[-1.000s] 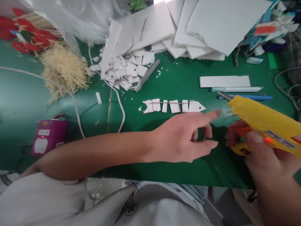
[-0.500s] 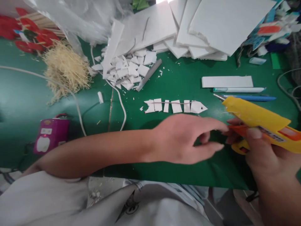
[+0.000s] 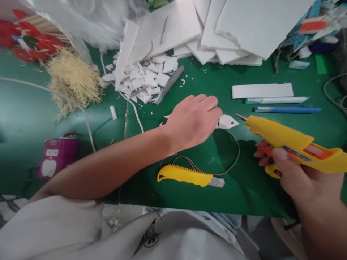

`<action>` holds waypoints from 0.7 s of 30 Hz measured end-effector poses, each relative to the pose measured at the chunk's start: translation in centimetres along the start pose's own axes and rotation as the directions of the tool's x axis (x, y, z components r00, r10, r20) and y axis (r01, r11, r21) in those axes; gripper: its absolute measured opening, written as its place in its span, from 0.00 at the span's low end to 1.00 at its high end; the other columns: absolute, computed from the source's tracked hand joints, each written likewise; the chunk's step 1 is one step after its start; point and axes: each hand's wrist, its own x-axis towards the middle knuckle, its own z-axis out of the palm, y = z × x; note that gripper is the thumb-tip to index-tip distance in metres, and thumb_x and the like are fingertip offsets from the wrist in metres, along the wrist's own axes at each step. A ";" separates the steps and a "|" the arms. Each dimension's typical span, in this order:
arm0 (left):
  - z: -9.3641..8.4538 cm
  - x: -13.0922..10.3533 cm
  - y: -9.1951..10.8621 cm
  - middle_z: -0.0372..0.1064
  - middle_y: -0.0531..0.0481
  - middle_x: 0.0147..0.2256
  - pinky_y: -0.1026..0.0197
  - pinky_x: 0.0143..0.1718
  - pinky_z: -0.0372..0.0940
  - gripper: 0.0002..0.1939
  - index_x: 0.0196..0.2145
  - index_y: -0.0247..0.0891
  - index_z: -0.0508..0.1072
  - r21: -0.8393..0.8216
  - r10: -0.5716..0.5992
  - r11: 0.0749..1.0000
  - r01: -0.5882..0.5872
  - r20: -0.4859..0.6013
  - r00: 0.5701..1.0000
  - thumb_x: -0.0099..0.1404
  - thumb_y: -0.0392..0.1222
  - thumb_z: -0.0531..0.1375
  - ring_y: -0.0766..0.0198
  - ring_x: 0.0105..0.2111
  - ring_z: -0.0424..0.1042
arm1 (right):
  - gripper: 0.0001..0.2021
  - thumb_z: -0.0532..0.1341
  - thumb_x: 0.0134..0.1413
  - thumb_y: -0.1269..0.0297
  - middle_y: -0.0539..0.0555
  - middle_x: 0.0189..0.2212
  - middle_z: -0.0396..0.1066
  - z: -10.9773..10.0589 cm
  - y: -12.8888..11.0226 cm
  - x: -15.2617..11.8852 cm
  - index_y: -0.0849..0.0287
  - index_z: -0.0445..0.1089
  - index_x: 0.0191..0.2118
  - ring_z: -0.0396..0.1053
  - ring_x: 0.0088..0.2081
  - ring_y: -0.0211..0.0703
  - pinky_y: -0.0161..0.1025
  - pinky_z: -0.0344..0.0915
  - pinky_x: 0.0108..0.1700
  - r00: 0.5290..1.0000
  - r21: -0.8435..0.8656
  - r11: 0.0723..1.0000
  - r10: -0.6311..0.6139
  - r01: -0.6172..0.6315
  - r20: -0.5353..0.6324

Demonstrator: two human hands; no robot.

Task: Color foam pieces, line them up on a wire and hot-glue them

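Note:
My right hand (image 3: 295, 162) is wrapped round the handle of a yellow hot glue gun (image 3: 279, 131), whose metal nozzle points left. Just left of that tip lies a pointed white foam piece (image 3: 227, 122), shaped like a fish head with a small hole. My left hand (image 3: 193, 121) is over the rest of the row of foam pieces, with its fingers curled down. Its fingertips and whatever they grip are hidden. Below it on the green table rests a yellow box cutter (image 3: 187, 176), blade to the right, with a thin grey cord (image 3: 238, 151) looping beside it.
White foam sheets (image 3: 173, 29) and a heap of foam scraps (image 3: 146, 79) stand at the back. A foam strip (image 3: 261, 91), a white pen (image 3: 276, 100) and a blue pen (image 3: 287, 109) lie at right. Leftward are straw-like shreds (image 3: 73, 76) and a purple box (image 3: 58, 157).
My left hand has moved from beside the glue gun up and left onto the foam row, uncovering the box cutter and cord. The glue gun has shifted left, its nozzle nearer the pointed piece.

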 end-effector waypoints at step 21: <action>0.6 0.0 -0.8 0.74 0.49 0.36 0.57 0.36 0.60 0.16 0.36 0.38 0.75 0.119 0.149 0.984 -0.135 -0.121 0.981 0.78 0.33 0.50 0.63 0.35 0.70 | 0.34 0.64 0.44 0.22 0.57 0.21 0.76 0.5 -2.4 0.9 0.54 0.78 0.28 0.73 0.18 0.46 0.40 0.72 0.18 0.996 -0.100 0.995 0.029 -0.021 0.079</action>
